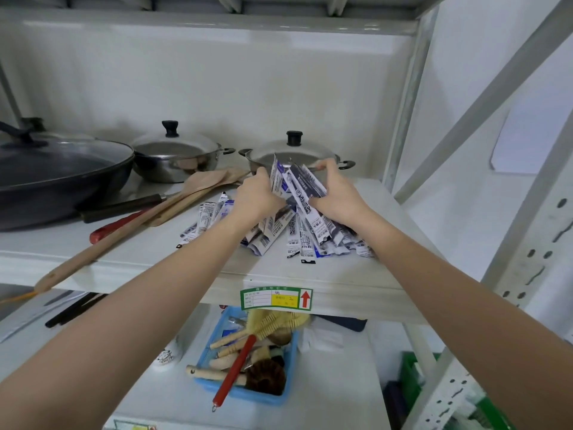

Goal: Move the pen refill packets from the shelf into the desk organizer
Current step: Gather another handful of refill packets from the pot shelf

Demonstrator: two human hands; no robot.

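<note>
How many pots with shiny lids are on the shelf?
2. One lidded pot sits beside the big dark pan. The other lidded pot stands behind the hands, partly hidden by the packets. More could hide past the left edge.

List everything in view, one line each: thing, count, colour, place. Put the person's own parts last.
pen refill packets: a pile, count unclear, white and dark blue, front right of the shelf, some gathered between both hands
shelf: one, white, across the middle
dark pan: one, black, glass lid, far left on the shelf
lidded pots: two, steel, black knobs, back of the shelf
wooden spatulas: apparently two, tan, lying beside the pan
red-handled utensil: one, under the spatulas
shelf label: one, green, yellow, red arrow, on the shelf's front edge
blue tray: one, on the lower shelf, holding brushes
left hand: on the packets
right hand: on the packets
</note>
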